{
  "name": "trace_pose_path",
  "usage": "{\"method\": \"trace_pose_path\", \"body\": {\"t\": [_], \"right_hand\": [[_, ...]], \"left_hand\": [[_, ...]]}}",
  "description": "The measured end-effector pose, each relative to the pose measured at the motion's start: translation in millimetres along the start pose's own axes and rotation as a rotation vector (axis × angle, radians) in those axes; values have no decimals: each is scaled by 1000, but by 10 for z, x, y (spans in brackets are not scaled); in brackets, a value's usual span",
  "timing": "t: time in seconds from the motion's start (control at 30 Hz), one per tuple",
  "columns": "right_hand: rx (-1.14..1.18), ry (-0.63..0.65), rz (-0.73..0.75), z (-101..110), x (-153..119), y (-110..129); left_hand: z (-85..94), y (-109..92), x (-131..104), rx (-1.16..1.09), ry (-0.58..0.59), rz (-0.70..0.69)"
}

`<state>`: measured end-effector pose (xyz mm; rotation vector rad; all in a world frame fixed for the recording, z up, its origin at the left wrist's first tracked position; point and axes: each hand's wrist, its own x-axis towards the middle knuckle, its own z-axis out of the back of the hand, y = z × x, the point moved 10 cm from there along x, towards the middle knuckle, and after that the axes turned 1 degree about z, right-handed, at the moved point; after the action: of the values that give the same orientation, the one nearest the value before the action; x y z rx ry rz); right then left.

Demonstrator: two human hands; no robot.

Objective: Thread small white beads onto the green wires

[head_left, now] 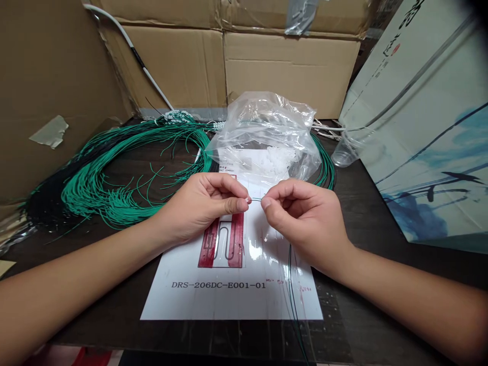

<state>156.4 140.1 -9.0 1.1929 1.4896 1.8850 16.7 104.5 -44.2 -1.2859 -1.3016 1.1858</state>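
My left hand [215, 201] pinches a tiny pale connector [248, 200] between thumb and index finger, near the middle of the view. Facing it, my right hand [301, 211] grips thin green and black wires [291, 274] close to their ends. Two short wire ends span the small gap between my fingertips and reach the connector; how far they go in is hidden. The wires hang below my right hand past the table's front edge. Under both hands lies a printed sheet [229, 303] with a red drawing and "DRS-206DC-E001-01".
A big coiled bundle of green and black wires [87, 188] fills the left side. Behind my hands is a clear plastic bag [267, 122] with small white parts. A clear cup [345, 150] lies at the right, near a painted panel [430, 152]. Cardboard [285, 76] stands behind.
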Motion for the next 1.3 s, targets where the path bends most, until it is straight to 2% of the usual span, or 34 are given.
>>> {"method": "trace_pose_path", "body": {"t": [0.3, 1.03, 1.3], "right_hand": [[-16, -1, -13, -15, -24, -38], [-41, -11, 5, -6, -20, -33], [-81, 3, 23, -20, -31, -5]], "left_hand": [[16, -19, -6, 104, -13, -25], [-46, -69, -20, 82, 39, -63], [-20, -163, -31, 207, -34, -106]]}}
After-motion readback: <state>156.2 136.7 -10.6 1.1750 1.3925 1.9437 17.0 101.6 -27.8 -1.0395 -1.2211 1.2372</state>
